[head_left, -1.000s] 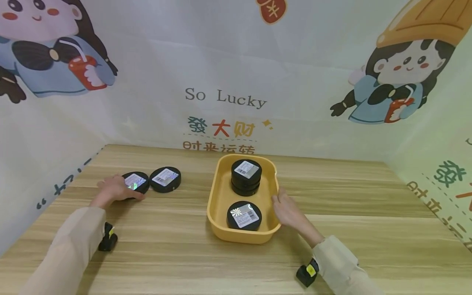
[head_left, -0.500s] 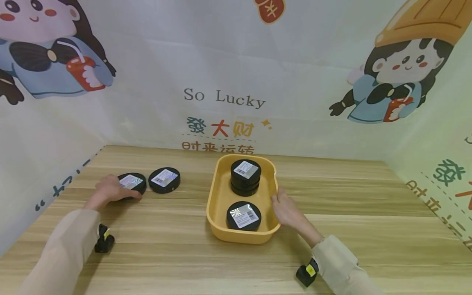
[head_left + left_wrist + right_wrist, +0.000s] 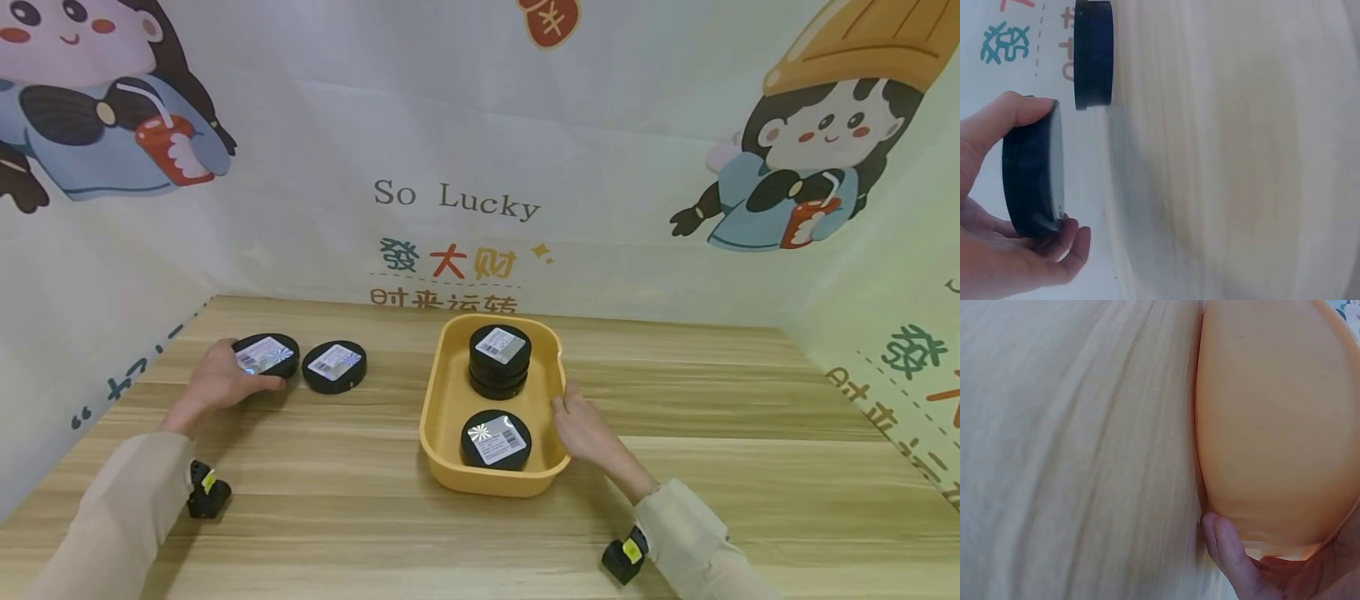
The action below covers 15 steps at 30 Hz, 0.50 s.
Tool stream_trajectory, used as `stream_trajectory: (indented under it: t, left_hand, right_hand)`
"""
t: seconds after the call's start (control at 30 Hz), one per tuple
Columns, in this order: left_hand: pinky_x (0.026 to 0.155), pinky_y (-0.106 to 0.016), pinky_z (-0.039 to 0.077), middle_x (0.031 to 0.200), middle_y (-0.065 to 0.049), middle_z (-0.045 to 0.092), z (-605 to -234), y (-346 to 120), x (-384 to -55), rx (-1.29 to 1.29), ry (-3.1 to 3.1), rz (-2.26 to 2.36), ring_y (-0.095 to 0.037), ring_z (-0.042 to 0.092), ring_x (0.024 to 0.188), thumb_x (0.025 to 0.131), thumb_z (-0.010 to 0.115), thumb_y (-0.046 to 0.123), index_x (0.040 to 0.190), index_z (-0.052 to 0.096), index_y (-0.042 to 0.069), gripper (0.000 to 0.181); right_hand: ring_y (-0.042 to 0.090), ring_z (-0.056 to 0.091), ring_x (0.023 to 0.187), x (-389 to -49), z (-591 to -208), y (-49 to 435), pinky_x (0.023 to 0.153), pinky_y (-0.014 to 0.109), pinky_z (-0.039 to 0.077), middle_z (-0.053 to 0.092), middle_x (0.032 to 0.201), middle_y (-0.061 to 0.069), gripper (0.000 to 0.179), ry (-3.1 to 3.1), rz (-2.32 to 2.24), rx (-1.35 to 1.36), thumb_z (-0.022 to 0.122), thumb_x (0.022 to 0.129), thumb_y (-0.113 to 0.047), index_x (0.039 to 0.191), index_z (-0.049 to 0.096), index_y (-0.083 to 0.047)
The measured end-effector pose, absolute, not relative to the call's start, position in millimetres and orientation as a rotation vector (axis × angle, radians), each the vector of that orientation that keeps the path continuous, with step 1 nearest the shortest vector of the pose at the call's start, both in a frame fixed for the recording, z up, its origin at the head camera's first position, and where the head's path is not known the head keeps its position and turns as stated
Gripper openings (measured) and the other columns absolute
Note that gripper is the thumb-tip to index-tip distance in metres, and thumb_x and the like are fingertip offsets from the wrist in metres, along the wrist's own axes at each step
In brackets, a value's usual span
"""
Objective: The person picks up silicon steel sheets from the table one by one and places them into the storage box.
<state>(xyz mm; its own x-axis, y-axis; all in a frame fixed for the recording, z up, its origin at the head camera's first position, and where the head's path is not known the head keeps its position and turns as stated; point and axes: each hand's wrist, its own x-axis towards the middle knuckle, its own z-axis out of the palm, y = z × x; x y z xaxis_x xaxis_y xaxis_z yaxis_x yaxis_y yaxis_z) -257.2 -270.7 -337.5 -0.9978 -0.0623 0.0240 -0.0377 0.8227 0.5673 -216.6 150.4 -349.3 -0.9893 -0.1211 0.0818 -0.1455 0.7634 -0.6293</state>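
One left hand (image 3: 217,383) is gripping a black disc (image 3: 266,357) near the far-left corner of the wood-grain table (image 3: 337,517); thumb and fingers are clamping opposite sides of its rim. From where I'm standing, its label is facing up; left wrist view is showing it hanging clear of the surface. Just right of it, toward the far edge, a second disc (image 3: 335,367) is lying flat, label up, not touching. Mid-table, closer to the far edge than the near one, a yellow tray (image 3: 491,482) is sitting: a short stack (image 3: 500,362) of discs is standing at its far end, one single disc (image 3: 496,440) is lying at its near end. Right hand (image 3: 585,425) is holding the tray's right wall, fingers curling against the outside; can't tell where the thumb is pressing.
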Motion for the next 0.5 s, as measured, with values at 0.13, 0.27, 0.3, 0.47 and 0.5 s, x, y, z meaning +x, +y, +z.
stream_trajectory:
  t: [0.13, 0.27, 0.3, 0.47, 0.5]
  left_hand:
    - [0.088, -0.058, 0.031, 0.116, -0.042, 0.032, -334.7, -264.1, -255.8, 0.036, -2.898, -0.947, -0.051, 0.037, 0.103, 0.068, 0.071, 0.029, 0.127, 0.016, -0.023, 0.096]
    - [0.09, -0.058, 0.03, 0.119, -0.041, 0.033, -330.9, -254.3, -252.3, 0.006, -2.833, -0.996, -0.051, 0.036, 0.106, 0.068, 0.072, 0.028, 0.129, 0.016, -0.018, 0.095]
    - [0.09, -0.057, 0.03, 0.119, -0.041, 0.033, -329.9, -252.0, -251.6, -0.002, -2.817, -1.013, -0.051, 0.036, 0.107, 0.068, 0.072, 0.027, 0.13, 0.016, -0.017, 0.094]
    - [0.09, -0.057, 0.03, 0.122, -0.039, 0.033, -324.8, -241.1, -248.2, -0.055, -2.764, -1.068, -0.049, 0.036, 0.109, 0.07, 0.073, 0.027, 0.13, 0.018, -0.014, 0.092]
    - [0.09, -0.056, 0.03, 0.122, -0.038, 0.033, -324.0, -239.1, -247.6, -0.072, -2.758, -1.074, -0.049, 0.036, 0.11, 0.07, 0.073, 0.027, 0.13, 0.019, -0.014, 0.091]
  right_hand:
    - [0.024, 0.049, 0.061, -216.9, -349.3, 150.2, 0.051, 0.03, 0.041, 0.047, 0.072, 0.016, 0.023, -2.916, 1.047, 0.216, 0.03, 0.092, -0.011, 0.099, 0.04, 0.008]
    - [0.024, 0.048, 0.06, -217.3, -349.4, 150.2, 0.05, 0.03, 0.041, 0.047, 0.071, 0.016, 0.024, -2.919, 1.055, 0.213, 0.03, 0.092, -0.011, 0.1, 0.04, 0.009]
    - [0.024, 0.048, 0.06, -217.4, -349.3, 150.2, 0.05, 0.03, 0.041, 0.047, 0.072, 0.016, 0.024, -2.917, 1.056, 0.214, 0.03, 0.091, -0.011, 0.1, 0.04, 0.009]
    - [0.026, 0.05, 0.065, -217.5, -348.9, 150.1, 0.054, 0.031, 0.042, 0.049, 0.078, 0.021, 0.025, -2.91, 1.063, 0.211, 0.03, 0.091, -0.01, 0.101, 0.04, 0.01]
    - [0.027, 0.051, 0.066, -217.3, -348.7, 150.1, 0.055, 0.032, 0.043, 0.05, 0.079, 0.021, 0.025, -2.911, 1.063, 0.209, 0.03, 0.091, -0.01, 0.101, 0.04, 0.01]
